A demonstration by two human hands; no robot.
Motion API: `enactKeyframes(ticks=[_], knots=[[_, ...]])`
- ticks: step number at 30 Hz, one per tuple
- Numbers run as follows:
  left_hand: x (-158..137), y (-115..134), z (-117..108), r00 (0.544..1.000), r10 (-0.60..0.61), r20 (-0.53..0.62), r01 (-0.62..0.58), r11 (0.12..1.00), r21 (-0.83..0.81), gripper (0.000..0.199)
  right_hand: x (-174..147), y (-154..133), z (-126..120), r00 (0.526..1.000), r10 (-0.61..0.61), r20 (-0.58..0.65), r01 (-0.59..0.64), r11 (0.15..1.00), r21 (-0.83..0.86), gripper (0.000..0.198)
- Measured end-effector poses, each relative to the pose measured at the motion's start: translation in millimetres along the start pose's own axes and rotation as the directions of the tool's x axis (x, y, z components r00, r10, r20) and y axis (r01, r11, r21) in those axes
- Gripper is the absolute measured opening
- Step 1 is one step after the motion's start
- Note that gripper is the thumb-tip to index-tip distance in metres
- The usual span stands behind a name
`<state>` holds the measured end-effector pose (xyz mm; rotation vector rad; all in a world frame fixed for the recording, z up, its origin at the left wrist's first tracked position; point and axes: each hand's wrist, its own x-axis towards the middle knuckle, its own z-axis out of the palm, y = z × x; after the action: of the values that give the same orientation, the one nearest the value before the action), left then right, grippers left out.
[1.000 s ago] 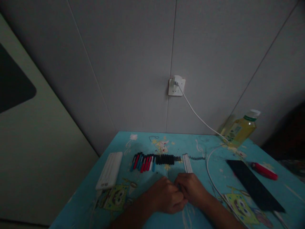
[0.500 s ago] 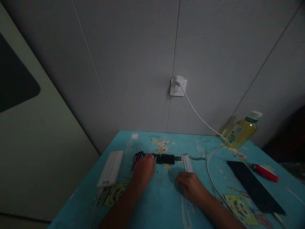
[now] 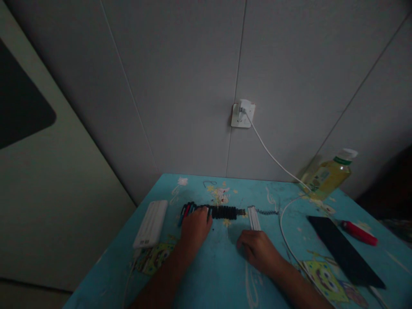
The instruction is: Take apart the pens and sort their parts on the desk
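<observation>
The left hand (image 3: pixel 197 225), just left of centre in the lower half of the frame, bends its fingers down over the coloured pen parts (image 3: pixel 186 210); whether it grips 1 cannot be told. The right hand (image 3: pixel 259 249), lower centre-right, is loosely curled at the near end of the white sticks (image 3: pixel 254 218) — its palm is hidden, so I cannot tell what it holds. Between the hands lie the black tubes (image 3: pixel 225 212), side by side, above a bare stretch of blue tabletop (image 3: pixel 222 262) that runs to the bottom of the frame. The table's back edge meets the wall (image 3: pixel 180 107); its left edge slants to the lower left. The white power bank (image 3: pixel 151 224) bounds the left side, while the white cable (image 3: pixel 268 154) and dark slab (image 3: pixel 343 246) bound the right. The label on the yellow bottle (image 3: pixel 334 176), right of centre, and the power bank's small dark marks — both too blurred to read.
</observation>
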<state>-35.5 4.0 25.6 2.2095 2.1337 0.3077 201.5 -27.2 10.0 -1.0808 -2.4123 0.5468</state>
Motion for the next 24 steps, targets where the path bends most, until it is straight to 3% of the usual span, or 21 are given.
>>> enactKeyframes(ticks=[10,18,24], knots=[[-4.7,0.9,5.3,0.999,0.051,0.010,-0.051,0.999,-0.019,0.024,-0.7,-2.2,-2.2,1.000,0.003,0.001,-0.003,1.000,-0.026,0.034],[-3.8,-0.2,-3.5,0.999,-0.026,0.023,0.027,0.999,-0.035,0.022,-1.1,-2.1,-3.5,1.000,-0.009,0.024,0.010,0.999,-0.036,0.034],[-5.5,5.5,-9.5,0.992,0.122,-0.039,-0.128,0.947,-0.294,0.021,0.0,-3.1,-4.2,1.000,0.003,-0.028,-0.004,1.000,-0.029,0.033]])
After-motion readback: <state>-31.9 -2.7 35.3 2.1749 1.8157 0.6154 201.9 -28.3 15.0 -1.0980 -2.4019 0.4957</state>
